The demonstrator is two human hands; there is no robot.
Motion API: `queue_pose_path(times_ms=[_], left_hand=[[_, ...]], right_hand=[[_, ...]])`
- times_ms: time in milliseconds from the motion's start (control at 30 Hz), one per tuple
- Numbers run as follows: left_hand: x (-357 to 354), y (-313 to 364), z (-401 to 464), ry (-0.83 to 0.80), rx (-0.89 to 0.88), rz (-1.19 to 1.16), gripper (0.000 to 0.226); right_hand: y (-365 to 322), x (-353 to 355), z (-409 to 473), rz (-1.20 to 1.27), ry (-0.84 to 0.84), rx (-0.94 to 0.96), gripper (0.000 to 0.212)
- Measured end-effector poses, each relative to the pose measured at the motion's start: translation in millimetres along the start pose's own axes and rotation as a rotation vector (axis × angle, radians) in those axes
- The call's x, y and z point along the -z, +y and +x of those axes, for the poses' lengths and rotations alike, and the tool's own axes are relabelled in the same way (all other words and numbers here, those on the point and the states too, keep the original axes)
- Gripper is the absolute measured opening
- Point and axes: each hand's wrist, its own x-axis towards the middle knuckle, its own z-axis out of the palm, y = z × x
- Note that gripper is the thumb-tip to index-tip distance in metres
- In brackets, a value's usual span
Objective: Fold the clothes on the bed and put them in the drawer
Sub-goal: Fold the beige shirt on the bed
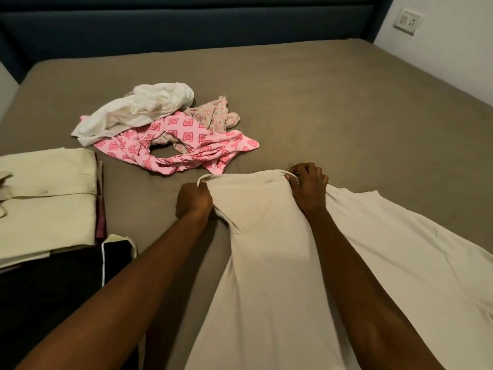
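Now both hands hold the cream top [266, 263] at its far end. The left hand [194, 201] & right hand [306, 186] each pinch a strap there. The top's long side runs from that grip back toward the person, flat on the bed [333, 102]. The right hand sits a bit farther out.

bed [320, 84]: garment [266, 263] spread near right, far edge bunched between left hand [193, 201] and right hand [308, 186]; loose clothes pile [165, 129] further off, left of centre, apart from garment; folded stack [48, 198] at left edge, near side of pile; headboard [186, 25] along far side; wall socket [408, 21] far right
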Motion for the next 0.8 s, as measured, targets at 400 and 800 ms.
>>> queue_pose_path(times_ms=[400, 800], left_hand=[[13, 14, 29, -0.173, 0.078, -0.642, 0.005], [2, -9, 26, -0.219, -0.182, -0.328, 0.025]], right_hand=[[4, -11, -3, -0.055, 0.026, -0.009, 0.020], [5, -14, -4, -0.097, 0.054, -0.018, 0.025]])
